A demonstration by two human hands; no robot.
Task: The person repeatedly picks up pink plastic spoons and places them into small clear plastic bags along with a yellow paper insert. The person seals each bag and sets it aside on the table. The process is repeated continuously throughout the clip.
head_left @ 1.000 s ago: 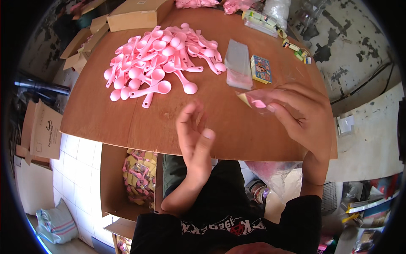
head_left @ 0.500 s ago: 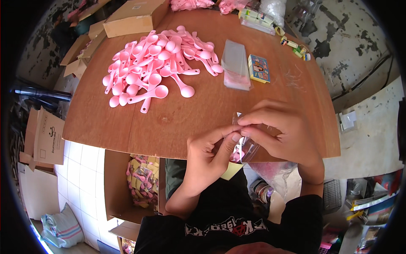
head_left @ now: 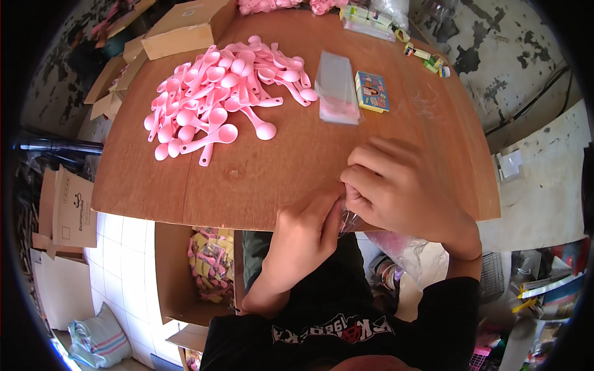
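At the table's near edge, a small clear plastic bag [head_left: 349, 224] is pinched between my two hands, mostly hidden by the fingers. My left hand [head_left: 302, 232] is closed on its left side, thumb and forefinger together. My right hand [head_left: 396, 188] curls closed against the bag's upper end, its knuckles covering whatever the fingertips grip. Farther left on the table lies a heap of pink measuring spoons [head_left: 216, 133]. Beyond my right hand are a stack of flat clear bags [head_left: 336, 83] and a stack of blue-and-yellow cards [head_left: 372, 93].
The wooden table [head_left: 247, 185] bears a cardboard box [head_left: 185, 28] at its far left. Below its near edge stands an open carton [head_left: 170, 272] of bagged pink spoons with yellow cards. Small rolls of tape [head_left: 433, 63] lie far right. A pale sack [head_left: 99, 334] rests on the floor.
My right hand has turned, its fingers curling in over the bag's top. The bag is now more hidden. The whole view has shifted slightly.
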